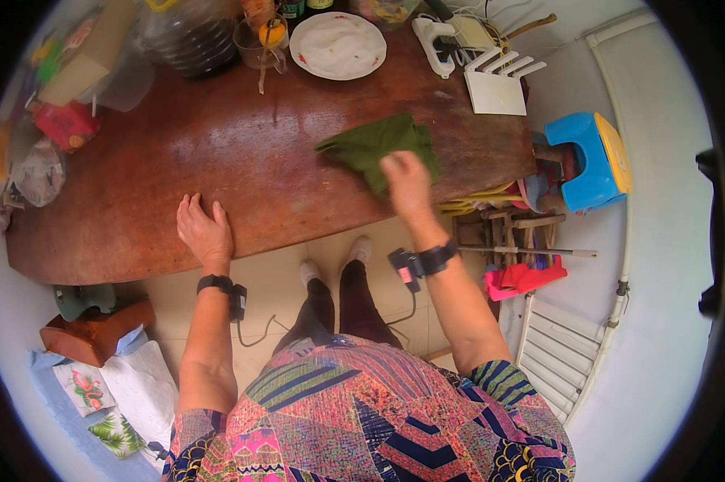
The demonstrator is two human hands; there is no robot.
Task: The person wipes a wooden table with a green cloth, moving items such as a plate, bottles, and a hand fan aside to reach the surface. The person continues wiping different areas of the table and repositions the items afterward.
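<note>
A dark green cloth (377, 141) lies partly spread and creased on the brown wooden table (236, 156), right of its middle. My right hand (407, 184), slightly blurred, grips the cloth at its near side with curled fingers. Closer to the table's front edge, my left hand (204, 232) rests palm down on the bare wood and holds nothing. Its thumb stands apart from the fingers. Each wrist wears a black strap with a small box and a cable.
Along the back stand a white plate (338, 51), a clear plastic mug (251, 51) and a large dark-filled jar (187, 45). A power strip (425, 39) and a white router (495, 90) sit back right. Bags crowd the left end. A blue-yellow stool (585, 159) is beyond the right edge.
</note>
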